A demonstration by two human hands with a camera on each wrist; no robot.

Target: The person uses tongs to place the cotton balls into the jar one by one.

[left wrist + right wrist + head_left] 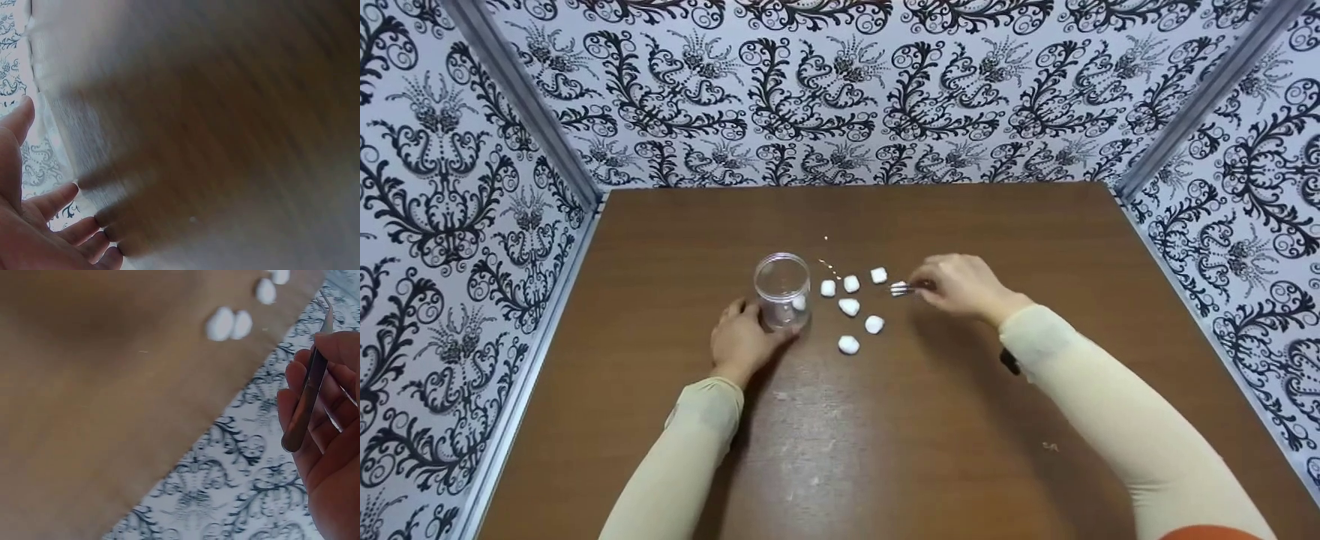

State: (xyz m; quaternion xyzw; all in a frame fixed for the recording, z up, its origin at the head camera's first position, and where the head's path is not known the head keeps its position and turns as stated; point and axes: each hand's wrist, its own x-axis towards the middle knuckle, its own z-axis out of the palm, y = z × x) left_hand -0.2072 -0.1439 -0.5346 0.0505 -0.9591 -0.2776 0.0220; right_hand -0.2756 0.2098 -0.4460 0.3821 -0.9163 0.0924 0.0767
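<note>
A clear plastic jar (782,279) stands upright on the table, one white cotton ball (799,302) inside it. My left hand (744,339) holds its lower part, thumb in front and fingers on the far left side. In the left wrist view this hand (53,225) shows spread fingers, and the jar cannot be made out. With my right hand (960,285) I pinch metal tweezers (309,391) with bent tips. The tips are at a white cotton ball (898,285); whether they grip it is too small to tell.
Several loose white cotton balls (850,307) lie between the jar and my right hand. Small white crumbs (829,265) are scattered behind them. Patterned walls (847,90) enclose the brown table (885,450) at the back and sides.
</note>
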